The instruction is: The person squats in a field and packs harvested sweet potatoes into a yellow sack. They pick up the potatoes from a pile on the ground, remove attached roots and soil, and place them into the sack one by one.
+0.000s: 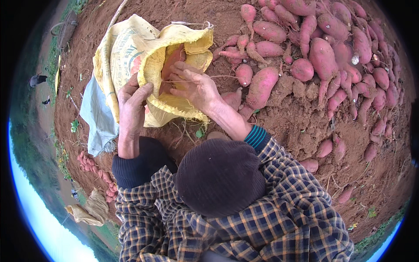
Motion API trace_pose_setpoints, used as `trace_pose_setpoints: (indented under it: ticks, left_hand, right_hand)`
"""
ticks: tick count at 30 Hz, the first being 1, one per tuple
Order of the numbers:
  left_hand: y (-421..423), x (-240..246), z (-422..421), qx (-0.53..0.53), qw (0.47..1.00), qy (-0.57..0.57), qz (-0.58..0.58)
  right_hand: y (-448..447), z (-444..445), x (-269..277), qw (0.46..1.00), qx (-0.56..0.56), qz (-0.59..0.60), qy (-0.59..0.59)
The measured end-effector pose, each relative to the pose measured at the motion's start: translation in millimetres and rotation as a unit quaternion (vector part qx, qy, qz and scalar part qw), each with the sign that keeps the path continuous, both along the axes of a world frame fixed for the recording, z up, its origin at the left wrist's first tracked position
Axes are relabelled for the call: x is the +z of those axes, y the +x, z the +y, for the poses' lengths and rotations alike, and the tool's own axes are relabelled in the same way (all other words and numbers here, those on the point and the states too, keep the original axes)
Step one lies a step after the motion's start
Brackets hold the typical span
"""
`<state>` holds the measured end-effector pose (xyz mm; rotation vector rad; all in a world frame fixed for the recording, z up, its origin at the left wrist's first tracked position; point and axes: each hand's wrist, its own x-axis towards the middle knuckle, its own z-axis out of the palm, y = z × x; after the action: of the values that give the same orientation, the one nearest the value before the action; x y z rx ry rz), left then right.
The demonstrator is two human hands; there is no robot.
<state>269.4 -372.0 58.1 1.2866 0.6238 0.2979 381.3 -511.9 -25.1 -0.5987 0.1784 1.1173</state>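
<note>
My left hand [132, 108] pinches the near left rim of a yellow-lined woven sack [124, 55], thumb and fingers on either side of the fabric. The sack lies tilted on the soil, its mouth facing right and its outside bearing printed writing. Inside the mouth, my right hand [194, 86] has its fingers loosely apart. Just beyond those fingers, a reddish sweet potato [173, 59] shows in the sack; the hand partly hides it, and whether they touch is unclear. A thin root crosses behind the right hand.
A large heap of sweet potatoes [324, 55] spreads to the right, with loose ones [325, 148] nearer. A pale blue sack [98, 114] lies beside the yellow one. More sweet potatoes [95, 168] line the left, near a tan sack [93, 209]. A basket [67, 29] stands far left.
</note>
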Motion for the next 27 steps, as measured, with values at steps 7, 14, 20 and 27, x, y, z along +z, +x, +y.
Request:
trace_pose_setpoints:
  ticks: [7,14,20,27]
  left_hand:
    - [-46.8,-21.6,35.8,0.009,0.995,0.062,0.073]
    - [-70.1,-41.3,0.4,-0.072,0.846,0.448,0.279]
    - [-42.1,22.3,-18.6,-0.107,0.875,0.461,0.098]
    - [-77.8,165.6,-22.1,-0.246,0.803,0.536,-0.081]
  right_hand:
    - [106.5,-135.1,40.1,0.962,-0.216,-0.163,-0.039]
    - [85.7,-202.9,50.0,0.49,0.085,-0.763,-0.414]
    - [116.8,-152.7,27.1,0.277,0.43,-0.791,-0.335]
    - [93.1,-151.2,24.2,0.204,0.464,-0.805,-0.309]
